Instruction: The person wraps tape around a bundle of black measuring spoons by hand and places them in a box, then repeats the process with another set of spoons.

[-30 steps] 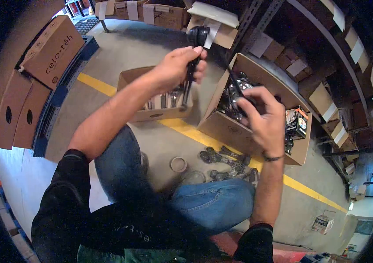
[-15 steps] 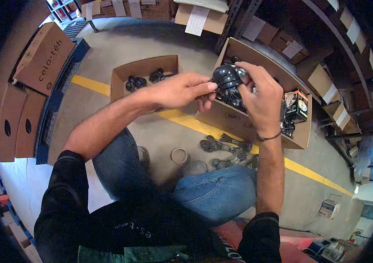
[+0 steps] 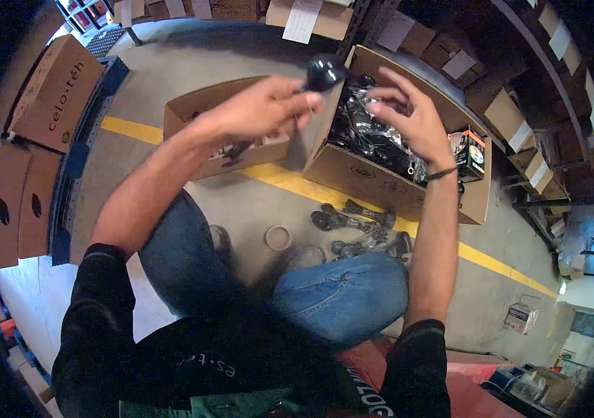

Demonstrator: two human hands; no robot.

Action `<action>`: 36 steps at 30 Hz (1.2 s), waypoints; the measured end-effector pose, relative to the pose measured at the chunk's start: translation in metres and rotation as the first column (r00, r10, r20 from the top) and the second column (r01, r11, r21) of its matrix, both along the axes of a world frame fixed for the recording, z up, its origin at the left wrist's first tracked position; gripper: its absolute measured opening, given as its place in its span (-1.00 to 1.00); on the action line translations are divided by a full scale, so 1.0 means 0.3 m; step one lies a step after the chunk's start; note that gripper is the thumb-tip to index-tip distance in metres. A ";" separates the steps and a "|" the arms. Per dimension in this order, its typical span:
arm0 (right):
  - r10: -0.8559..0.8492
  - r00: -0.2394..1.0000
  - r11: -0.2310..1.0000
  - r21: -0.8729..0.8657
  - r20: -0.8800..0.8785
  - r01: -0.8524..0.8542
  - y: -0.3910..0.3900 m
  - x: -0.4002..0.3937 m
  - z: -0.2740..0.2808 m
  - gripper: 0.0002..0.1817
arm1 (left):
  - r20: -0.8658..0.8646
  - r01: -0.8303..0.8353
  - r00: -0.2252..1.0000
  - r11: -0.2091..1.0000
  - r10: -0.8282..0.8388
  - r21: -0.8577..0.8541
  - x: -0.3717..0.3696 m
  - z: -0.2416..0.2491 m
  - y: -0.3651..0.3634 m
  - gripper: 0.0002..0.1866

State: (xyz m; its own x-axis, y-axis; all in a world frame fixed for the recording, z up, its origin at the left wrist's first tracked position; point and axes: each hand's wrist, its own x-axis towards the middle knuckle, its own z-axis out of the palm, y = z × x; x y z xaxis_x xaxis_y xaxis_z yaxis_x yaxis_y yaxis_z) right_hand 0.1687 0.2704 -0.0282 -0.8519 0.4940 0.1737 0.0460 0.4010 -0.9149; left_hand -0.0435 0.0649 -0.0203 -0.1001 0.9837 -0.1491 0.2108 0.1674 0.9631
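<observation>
My left hand [image 3: 269, 108] is closed around the handle end of a bundle of glossy black scoops [image 3: 325, 72], their rounded bowls pointing away from me. The bundle is a little blurred, so single scoops are hard to make out. My right hand [image 3: 417, 129] is raised over the large cardboard box [image 3: 363, 173], its fingers apart and nothing in them. Inside that box lie many dark utensils in clear wrapping [image 3: 370, 132]. My left forearm passes over a smaller open cardboard box [image 3: 199, 168] and hides most of its contents.
Several black utensils [image 3: 342, 221] lie on the floor before my right knee, near a roll of tape [image 3: 278, 238]. A black-and-orange carton [image 3: 467, 155] stands in the large box. Branded boxes [image 3: 60, 90] are stacked left; shelving [image 3: 520, 139] runs along the right.
My right hand has let go of the black scoops and opened. My left hand has carried them up and left, away from it. The view has shifted slightly.
</observation>
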 end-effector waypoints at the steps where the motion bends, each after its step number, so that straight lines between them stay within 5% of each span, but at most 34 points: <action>1: -0.095 0.973 0.995 0.010 0.212 0.096 0.036 0.001 -0.023 -0.47 | 0.063 -0.057 0.996 0.998 0.056 0.020 -0.019 -0.009 0.005 -0.70; 3: -0.224 0.892 0.868 0.496 0.392 0.000 0.090 -0.006 -0.212 -0.64 | 0.104 -0.167 0.981 0.986 0.164 0.019 -0.042 -0.012 0.012 -0.72; 4: -0.147 0.807 0.914 0.391 0.572 -0.111 0.061 -0.014 -0.270 -0.60 | 0.123 -0.187 0.975 0.982 0.185 0.011 -0.043 -0.006 0.011 -0.72; 6: 0.068 0.764 0.949 0.196 0.641 -0.249 0.043 -0.041 -0.398 -0.59 | 0.157 -0.225 0.962 0.974 0.224 -0.012 -0.042 0.004 0.010 -0.72; 8: 0.057 0.786 0.976 0.132 0.616 -0.174 0.088 -0.025 -0.396 -0.67 | 0.189 -0.210 0.960 0.978 0.205 0.005 -0.043 0.000 0.018 -0.71; 11: -0.335 0.807 0.888 0.450 0.487 0.097 0.078 0.023 -0.292 -0.75 | 0.257 -0.229 0.941 0.973 0.221 0.003 -0.018 0.005 0.011 -0.70; 14: -0.395 0.830 0.851 0.497 0.393 0.170 0.057 0.097 -0.136 -0.67 | 0.371 -0.246 0.901 0.969 0.227 0.002 -0.017 0.000 0.018 -0.73; 17: -0.600 0.788 0.614 0.712 0.141 0.340 0.023 0.141 -0.106 -0.64 | 0.457 -0.246 0.864 0.969 0.210 0.020 -0.011 -0.019 0.021 -0.75; 20: -0.535 0.843 0.815 0.234 -0.049 0.531 0.065 0.134 -0.135 -0.65 | 0.485 -0.299 0.841 0.953 0.240 0.048 0.006 -0.016 0.029 -0.75; 21: -0.522 0.848 0.853 -0.043 -0.091 0.520 0.022 0.109 -0.102 -0.68 | 0.486 -0.333 0.833 0.941 0.264 0.060 0.011 -0.014 0.030 -0.75; 24: -0.439 0.859 0.896 -0.058 -0.264 0.440 -0.074 0.034 -0.072 -0.67 | 0.593 -0.408 0.760 0.906 0.268 0.114 0.004 -0.025 0.042 -0.75; 26: -0.323 0.888 0.934 -0.258 -0.326 0.246 -0.165 -0.020 -0.039 -0.68 | 0.657 -0.453 0.713 0.876 0.244 0.166 -0.013 -0.024 0.046 -0.73; 28: -0.218 0.901 0.884 -0.468 -0.375 0.019 -0.234 -0.055 -0.029 -0.67 | 0.724 -0.507 0.659 0.831 0.202 0.229 -0.004 -0.009 0.051 -0.71; 36: -0.046 0.977 0.609 -0.781 -0.207 -0.136 -0.366 -0.162 -0.049 -0.78 | 0.649 -0.566 0.714 0.763 0.263 0.313 -0.023 -0.008 0.064 -0.61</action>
State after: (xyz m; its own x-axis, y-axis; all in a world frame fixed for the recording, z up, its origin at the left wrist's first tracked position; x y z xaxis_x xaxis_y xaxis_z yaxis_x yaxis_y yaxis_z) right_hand 0.1201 0.1605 -0.0430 -0.8719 0.4778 -0.1078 -0.1578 -0.4824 -0.8616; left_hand -0.0505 0.0839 -0.0227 -0.5664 0.8121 0.1400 -0.3411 -0.3857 0.8572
